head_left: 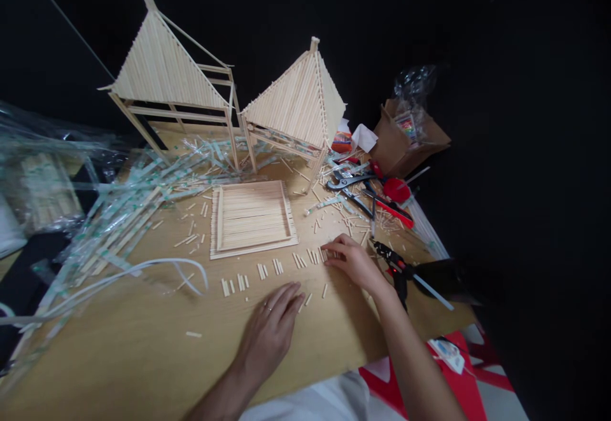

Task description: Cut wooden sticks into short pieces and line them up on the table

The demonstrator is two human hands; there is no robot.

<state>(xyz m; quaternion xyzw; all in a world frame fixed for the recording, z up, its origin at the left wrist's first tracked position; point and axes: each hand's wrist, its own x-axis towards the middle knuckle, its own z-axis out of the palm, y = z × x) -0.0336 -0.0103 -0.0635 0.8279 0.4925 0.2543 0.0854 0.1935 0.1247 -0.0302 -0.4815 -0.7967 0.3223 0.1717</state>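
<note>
A row of short wooden sticks (262,271), set in small groups, runs across the table below a rectangular wooden-stick panel (252,214) with raised strips along its edges. At the row's right end, my right hand (351,261) has its thumb and fingers curled in a pinch on a short stick, partly hidden by the fingers. My left hand (274,322) rests on the tabletop in front of the row, palm down, its fingers stretched out and holding nothing. A few loose short sticks (308,299) lie between the two hands.
Two stick-built models with pitched roofs, the left one (167,65) and the right one (291,106), stand behind. Plastic wrappers (128,198) clutter the left. Pliers (351,182), a glue gun (396,262) and a cardboard box (405,147) are on the right. A white cable (143,263) crosses the left.
</note>
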